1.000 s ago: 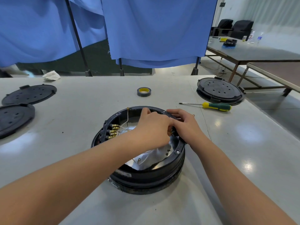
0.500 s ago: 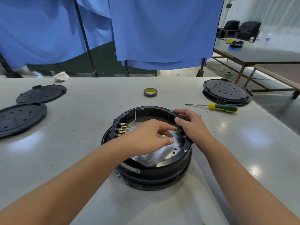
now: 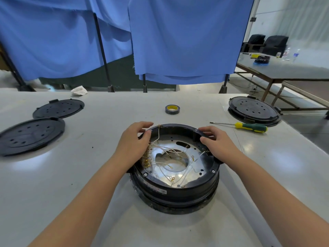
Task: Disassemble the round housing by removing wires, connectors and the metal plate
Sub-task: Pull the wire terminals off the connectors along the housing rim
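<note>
Your hands have spread apart: left hand (image 3: 132, 141) and right hand (image 3: 216, 142) now curl over the round housing (image 3: 175, 190) rim at frame centre. It looks heavy and rigid; the wires (image 3: 167, 153) look fragile.

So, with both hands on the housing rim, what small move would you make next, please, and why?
Probably move the left hand down to the brass connectors and unplug one: the white wires lie across the metal plate, blocking its removal.

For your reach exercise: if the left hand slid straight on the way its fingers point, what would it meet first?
Probably the upright white wire at the round housing rim; the left hand fingers point right, though depth is unclear.
</note>
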`<state>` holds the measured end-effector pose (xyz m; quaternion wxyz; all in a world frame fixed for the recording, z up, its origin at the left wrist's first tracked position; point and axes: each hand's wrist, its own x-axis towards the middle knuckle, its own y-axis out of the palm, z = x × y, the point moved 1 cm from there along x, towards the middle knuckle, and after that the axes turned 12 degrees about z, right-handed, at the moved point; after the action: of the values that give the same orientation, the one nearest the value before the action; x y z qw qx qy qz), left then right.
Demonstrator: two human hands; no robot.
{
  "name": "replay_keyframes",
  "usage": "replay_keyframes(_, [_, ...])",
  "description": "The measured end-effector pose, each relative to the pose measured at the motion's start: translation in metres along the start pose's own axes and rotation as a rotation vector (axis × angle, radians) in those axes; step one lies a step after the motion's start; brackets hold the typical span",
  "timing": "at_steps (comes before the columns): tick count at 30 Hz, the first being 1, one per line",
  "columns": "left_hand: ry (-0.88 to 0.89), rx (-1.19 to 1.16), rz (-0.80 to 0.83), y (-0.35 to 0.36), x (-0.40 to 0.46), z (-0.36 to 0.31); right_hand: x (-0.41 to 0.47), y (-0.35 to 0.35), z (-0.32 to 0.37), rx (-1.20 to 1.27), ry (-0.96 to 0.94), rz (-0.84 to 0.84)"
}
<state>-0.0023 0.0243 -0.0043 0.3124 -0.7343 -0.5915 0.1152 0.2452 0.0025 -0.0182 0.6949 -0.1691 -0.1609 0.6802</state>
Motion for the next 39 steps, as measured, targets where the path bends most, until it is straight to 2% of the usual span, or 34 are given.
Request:
replay_keyframes(6, [-0.032,-0.241,-0.001,0.005,0.004,0.012,0.0,-0.003,0.009,-0.216,0.005,0.056])
replay_keyframes(11, [-0.061,-0.429,-0.03,0.003,0.002,0.024,-0.005,-0.006,0.032,-0.479,-0.081,-0.017])
replay_keyframes(17, [-0.073,-0.425,-0.08,0.003,-0.002,0.027,-0.002,0.022,0.078,-0.471,-0.198,0.206])
replay_keyframes(26, [-0.154,-0.479,-0.076,0.004,-0.006,0.033,0.002,-0.011,0.099,-0.469,-0.22,0.227])
replay_keyframes(32, [-0.159,-0.49,-0.079,0.004,-0.005,0.031,0.015,0.059,0.093,-0.46,-0.238,0.425])
replay_keyframes(39, [-0.135,-0.48,-0.07,0.005,-0.004,0.033,0.025,0.087,0.071,-0.319,-0.183,0.39])
